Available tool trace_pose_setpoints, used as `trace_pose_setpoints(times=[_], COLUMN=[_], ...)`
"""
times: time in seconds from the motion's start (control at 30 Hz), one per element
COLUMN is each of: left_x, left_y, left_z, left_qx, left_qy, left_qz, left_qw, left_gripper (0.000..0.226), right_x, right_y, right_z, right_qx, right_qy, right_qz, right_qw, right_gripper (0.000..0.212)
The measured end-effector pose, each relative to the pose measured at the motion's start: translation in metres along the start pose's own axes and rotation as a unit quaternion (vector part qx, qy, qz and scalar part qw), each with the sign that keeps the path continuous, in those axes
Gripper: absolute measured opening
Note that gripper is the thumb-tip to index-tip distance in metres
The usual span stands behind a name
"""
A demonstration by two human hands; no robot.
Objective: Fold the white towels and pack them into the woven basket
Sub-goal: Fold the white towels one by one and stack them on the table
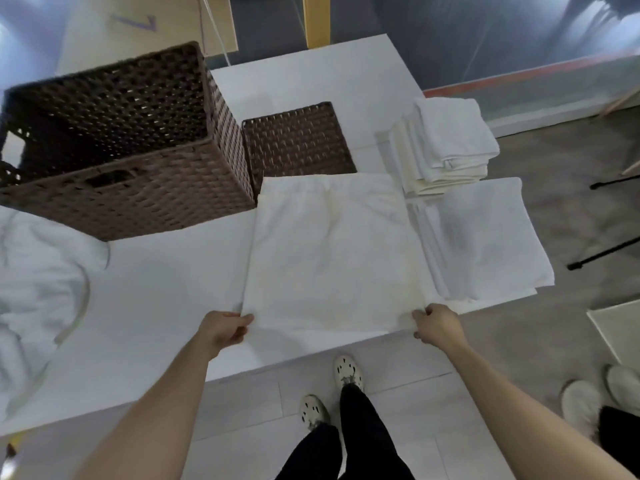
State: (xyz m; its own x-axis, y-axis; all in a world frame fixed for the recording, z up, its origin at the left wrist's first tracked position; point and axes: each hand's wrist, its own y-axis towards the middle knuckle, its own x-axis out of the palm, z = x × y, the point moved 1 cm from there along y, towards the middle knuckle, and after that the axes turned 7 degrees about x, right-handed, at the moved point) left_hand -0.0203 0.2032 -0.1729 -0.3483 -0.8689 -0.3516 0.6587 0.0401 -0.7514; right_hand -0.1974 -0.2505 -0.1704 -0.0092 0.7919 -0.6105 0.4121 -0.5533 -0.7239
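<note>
A white towel (332, 251) lies spread flat on the white table (166, 292), its near edge at the table's front. My left hand (225, 330) pinches its near left corner and my right hand (437, 323) pinches its near right corner. The brown woven basket (138, 188) stands at the back left with nothing visible inside. Its flat woven lid (298, 140) lies just right of it, behind the towel. A stack of folded white towels (446, 143) sits at the back right. Another folded towel (485, 237) lies right of the spread one.
A heap of unfolded white cloth (38, 289) covers the table's left end. My feet (332, 393) stand on grey tiles close to the table's front edge. Another person's shoes (599, 400) are at the lower right. Tripod legs (609, 251) rest on the floor at right.
</note>
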Motion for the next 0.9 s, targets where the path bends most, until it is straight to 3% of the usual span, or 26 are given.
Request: trace_pose_setpoints(times=[0.13,0.23,0.4,0.53,0.7,0.9], left_x=[-0.026,-0.042,-0.055,-0.069,-0.103,-0.118], left_y=[-0.034,-0.052,-0.056,-0.061,-0.093,-0.130], left_z=[0.033,0.083,0.133,0.180,0.294,0.407], left_qx=[0.068,0.165,0.300,0.354,0.430,0.480], left_qy=[-0.059,-0.099,0.075,0.067,0.071,-0.018], left_qz=[-0.040,-0.072,0.038,0.077,0.126,0.099], left_qw=[0.995,0.979,0.950,0.930,0.891,0.872], left_gripper=[0.034,0.023,0.012,0.016,0.018,0.009], right_x=[-0.021,-0.057,-0.104,-0.150,-0.241,-0.319], right_y=[-0.028,-0.047,-0.060,-0.072,-0.094,-0.116], right_z=[-0.016,-0.055,-0.097,-0.125,-0.190,-0.264], right_qx=[-0.026,-0.105,-0.200,-0.212,-0.268,-0.318], right_qy=[0.170,0.299,0.146,0.156,0.191,0.257], right_qz=[-0.019,-0.048,0.067,0.115,0.159,0.222], right_qw=[0.985,0.947,0.967,0.958,0.931,0.885], right_gripper=[0.029,0.006,0.012,0.015,0.016,0.020])
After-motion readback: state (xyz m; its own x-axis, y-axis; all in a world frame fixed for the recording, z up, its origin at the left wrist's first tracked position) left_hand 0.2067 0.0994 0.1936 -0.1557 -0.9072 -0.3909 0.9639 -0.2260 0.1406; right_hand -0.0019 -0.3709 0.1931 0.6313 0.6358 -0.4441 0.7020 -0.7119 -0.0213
